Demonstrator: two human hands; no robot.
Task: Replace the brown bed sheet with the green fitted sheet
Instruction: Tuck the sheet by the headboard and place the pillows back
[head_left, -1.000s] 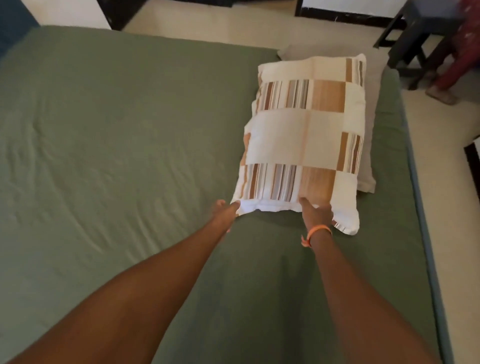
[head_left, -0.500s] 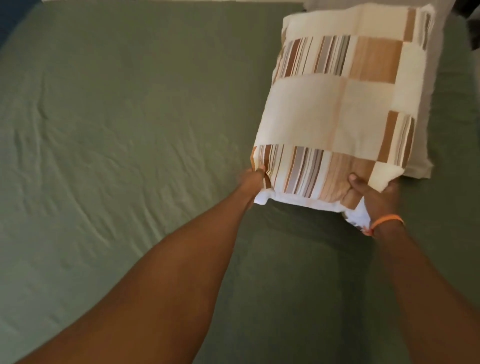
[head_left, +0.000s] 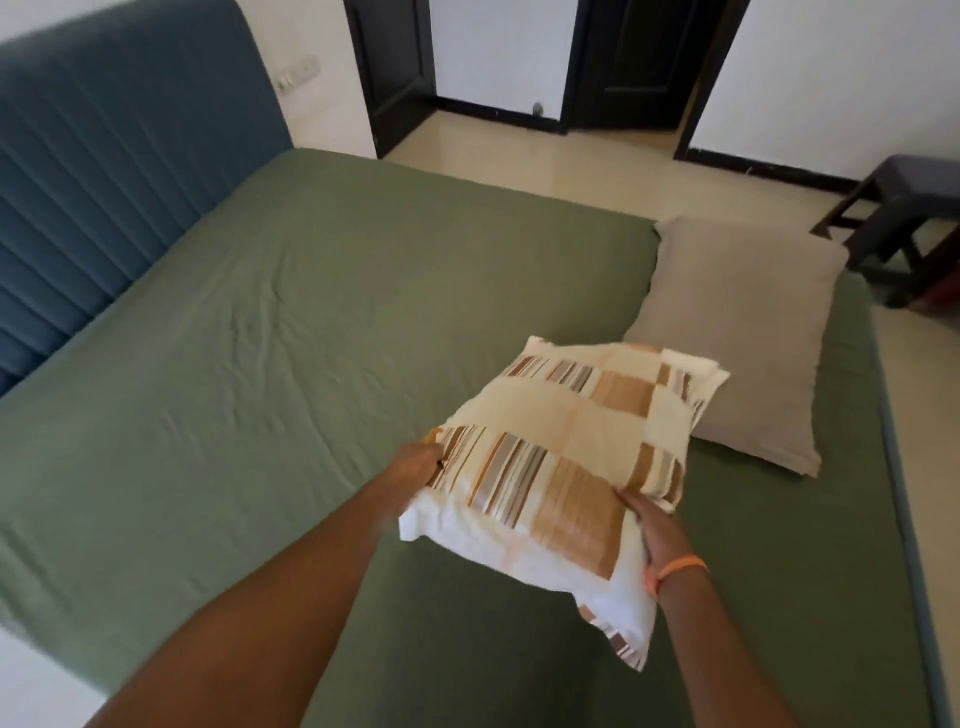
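Note:
The green fitted sheet (head_left: 291, 332) covers the whole mattress, with light wrinkles at the left. A cream pillow with brown and striped patches (head_left: 566, 457) is lifted off the bed. My left hand (head_left: 415, 462) grips its left edge. My right hand (head_left: 657, 535), with an orange band at the wrist, grips its right near corner. No brown sheet is in view.
A plain grey pillow (head_left: 748, 332) lies flat near the bed's right side, beyond the lifted one. A blue padded headboard (head_left: 93, 208) runs along the left. A dark stool (head_left: 914, 223) stands on the pale floor at the right; dark door frames stand behind.
Both hands took hold of the patterned pillow and lifted it off the grey pillow, toward me. My view rose, showing the headboard and doors.

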